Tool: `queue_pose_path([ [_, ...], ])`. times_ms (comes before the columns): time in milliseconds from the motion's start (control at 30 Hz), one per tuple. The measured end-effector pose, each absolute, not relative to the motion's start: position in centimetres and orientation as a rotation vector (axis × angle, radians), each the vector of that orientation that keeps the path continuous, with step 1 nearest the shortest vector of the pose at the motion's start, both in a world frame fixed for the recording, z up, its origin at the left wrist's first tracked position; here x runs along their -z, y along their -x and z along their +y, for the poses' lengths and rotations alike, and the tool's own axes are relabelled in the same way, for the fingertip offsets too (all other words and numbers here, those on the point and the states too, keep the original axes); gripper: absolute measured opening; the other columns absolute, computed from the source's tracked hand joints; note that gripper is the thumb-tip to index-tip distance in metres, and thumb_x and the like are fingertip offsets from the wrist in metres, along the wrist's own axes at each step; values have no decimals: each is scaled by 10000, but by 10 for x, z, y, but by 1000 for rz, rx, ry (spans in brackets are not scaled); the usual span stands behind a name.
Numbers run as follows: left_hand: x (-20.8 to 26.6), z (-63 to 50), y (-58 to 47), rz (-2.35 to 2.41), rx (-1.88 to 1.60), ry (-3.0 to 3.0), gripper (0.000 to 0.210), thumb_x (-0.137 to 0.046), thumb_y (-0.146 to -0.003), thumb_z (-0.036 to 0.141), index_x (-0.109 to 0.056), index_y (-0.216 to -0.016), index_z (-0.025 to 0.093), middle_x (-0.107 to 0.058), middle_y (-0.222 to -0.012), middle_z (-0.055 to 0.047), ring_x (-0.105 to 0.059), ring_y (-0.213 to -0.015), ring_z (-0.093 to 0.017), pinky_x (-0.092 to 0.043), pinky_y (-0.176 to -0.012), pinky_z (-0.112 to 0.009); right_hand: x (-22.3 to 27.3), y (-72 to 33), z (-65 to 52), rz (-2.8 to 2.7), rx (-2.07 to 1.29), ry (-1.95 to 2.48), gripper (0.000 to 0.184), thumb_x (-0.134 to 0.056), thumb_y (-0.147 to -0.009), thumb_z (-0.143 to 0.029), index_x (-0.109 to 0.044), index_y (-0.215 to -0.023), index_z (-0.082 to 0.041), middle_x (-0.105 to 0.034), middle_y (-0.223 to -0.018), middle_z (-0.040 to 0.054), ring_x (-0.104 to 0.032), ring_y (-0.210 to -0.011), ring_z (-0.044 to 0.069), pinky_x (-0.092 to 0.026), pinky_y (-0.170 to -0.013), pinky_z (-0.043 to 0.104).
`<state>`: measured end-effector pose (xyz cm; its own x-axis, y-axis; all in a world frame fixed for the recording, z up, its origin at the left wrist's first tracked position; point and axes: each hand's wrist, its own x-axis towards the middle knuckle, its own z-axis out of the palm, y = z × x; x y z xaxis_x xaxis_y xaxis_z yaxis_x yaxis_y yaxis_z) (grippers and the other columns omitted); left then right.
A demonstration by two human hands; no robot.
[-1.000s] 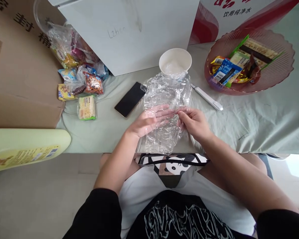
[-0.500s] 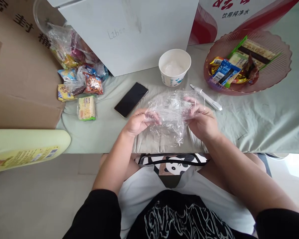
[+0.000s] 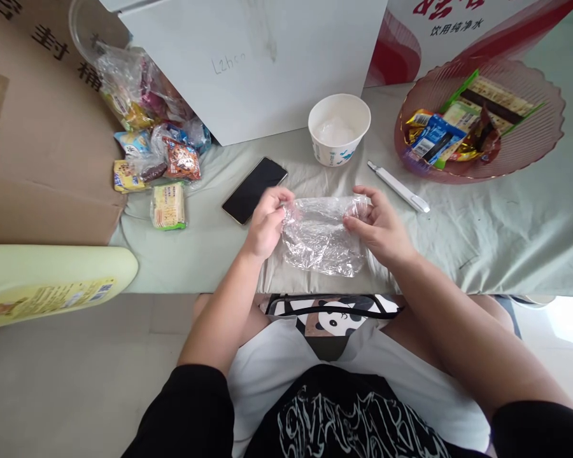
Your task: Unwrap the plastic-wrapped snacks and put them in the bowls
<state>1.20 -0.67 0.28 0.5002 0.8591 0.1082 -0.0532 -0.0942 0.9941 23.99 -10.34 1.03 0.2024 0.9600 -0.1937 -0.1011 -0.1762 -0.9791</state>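
Between my hands, a crinkled clear plastic bag (image 3: 325,238) is held stretched above the front of the table. My left hand (image 3: 267,222) pinches its left top corner. At the opposite side my right hand (image 3: 379,222) grips it between thumb and fingers. Just beyond the bag stands a white paper bowl (image 3: 337,149) with some clear plastic inside. A black phone (image 3: 254,189) lies close to my left hand, partly behind its fingers. Past my right hand, a white utility knife (image 3: 398,186) rests on the cloth.
A pink ribbed bowl (image 3: 535,140) of wrapped snacks stands at the back right. Snack packets (image 3: 181,159) and a cracker pack (image 3: 169,205) lie left, beside a cardboard box (image 3: 52,152). A white box (image 3: 267,70) rises behind; a yellow-green bottle (image 3: 52,267) is at left.
The bag's upper edge has been spread flatter and wider, where it was bunched before. My left hand has shifted slightly up, and both hands have changed their hold on the bag.
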Motion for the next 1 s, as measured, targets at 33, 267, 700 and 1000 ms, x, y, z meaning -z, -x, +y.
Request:
queue_pose_path([
  [33, -3, -7, -14, 759, -867, -1338, 384, -650, -845, 459, -656, -1193, 298, -702, -1023, -34, -691, -828, -191, -572, -746, -361, -12, -240, -103, -884, -1206, 1347, 568, -793, -780, -361, -512, -1270, -301, -629, -792, -18, -607, -683, 183, -529, -642, 354],
  [267, -13, -13, -24, 848, -614, -1043, 368, -873, -699, 412, -685, -916, 181, -744, -801, -19, -734, -747, -177, -606, -738, -319, -10, -243, -102, -865, -1367, 1275, 493, -869, -706, -463, -623, -1089, -273, -702, -856, 0, -672, -766, 198, -576, -730, 372],
  [700, -15, -16, -7, 820, -1212, -2102, 228, -662, -944, 360, -677, -745, 250, -820, -947, -30, -749, -1093, -258, -567, -1000, -495, -21, -253, -108, -1628, -195, 1454, 27, -617, -901, -251, -609, -896, -276, -753, -1164, 64, -599, -1336, 341, -394, -1133, 574],
  [1000, -4, -14, 9, 815, -514, -2310, 52, -729, -820, 279, -754, -796, 240, -822, -885, -51, -749, -1104, -306, -439, -1127, -532, -5, -256, -110, -2106, -440, 1387, 215, -640, -940, -399, -682, -1102, -264, -770, -1091, 68, -640, -1233, 313, -337, -1060, 496],
])
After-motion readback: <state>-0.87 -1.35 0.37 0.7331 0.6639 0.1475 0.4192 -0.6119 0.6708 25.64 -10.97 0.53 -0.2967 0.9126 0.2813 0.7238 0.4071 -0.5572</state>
